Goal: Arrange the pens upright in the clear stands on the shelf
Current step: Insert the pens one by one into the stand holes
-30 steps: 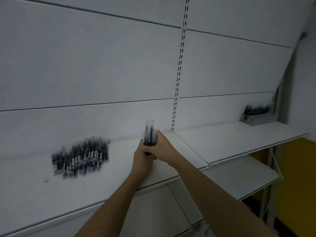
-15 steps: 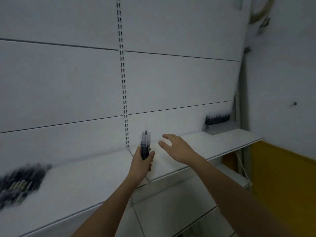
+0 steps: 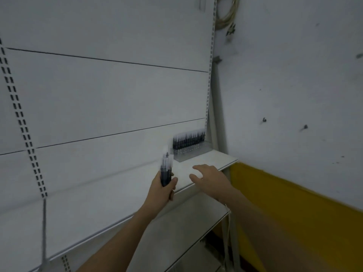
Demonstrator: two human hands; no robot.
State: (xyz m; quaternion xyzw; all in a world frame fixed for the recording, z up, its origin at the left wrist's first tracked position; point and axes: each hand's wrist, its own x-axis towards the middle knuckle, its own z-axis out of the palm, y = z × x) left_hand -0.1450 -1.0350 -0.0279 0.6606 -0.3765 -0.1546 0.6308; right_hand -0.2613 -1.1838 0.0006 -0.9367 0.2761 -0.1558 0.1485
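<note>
Dim light falls on white slotted wall panels (image 3: 110, 91) beside a grey-and-yellow side wall (image 3: 294, 95).

This looks like a shop being stocked. White retail shelving (image 3: 110, 195) runs along slotted uprights (image 3: 209, 75) with plain back panels (image 3: 110, 95), the kind used for display. A clear stand (image 3: 191, 152) of identical dark pens (image 3: 188, 140) sits at the shelf's far end, beside a scuffed grey and yellow wall (image 3: 294, 95).
</note>
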